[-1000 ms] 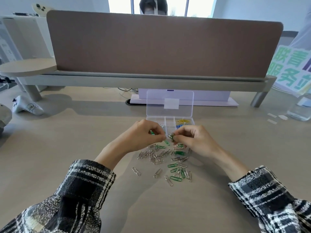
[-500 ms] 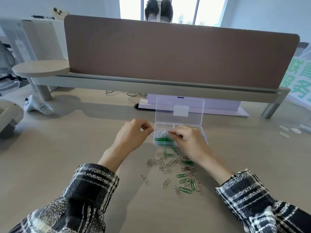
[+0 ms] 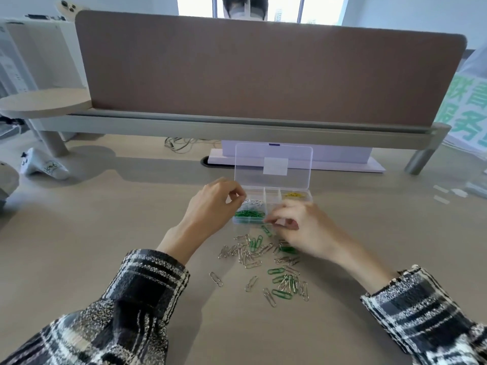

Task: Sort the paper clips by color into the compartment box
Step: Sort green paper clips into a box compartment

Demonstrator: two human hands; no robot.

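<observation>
Right hand [image 3: 303, 227] blurred, covers compartment box [image 3: 271, 197] front; grip unclear.

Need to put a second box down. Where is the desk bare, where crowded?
Bare desk lies left of the left hand, toward the white controller, and right of the right hand. Crowded: loose paper clips on the near side of the compartment box.

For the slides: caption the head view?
Left hand and right hand at the open compartment box; green and silver paper clips loose on desk.
</observation>
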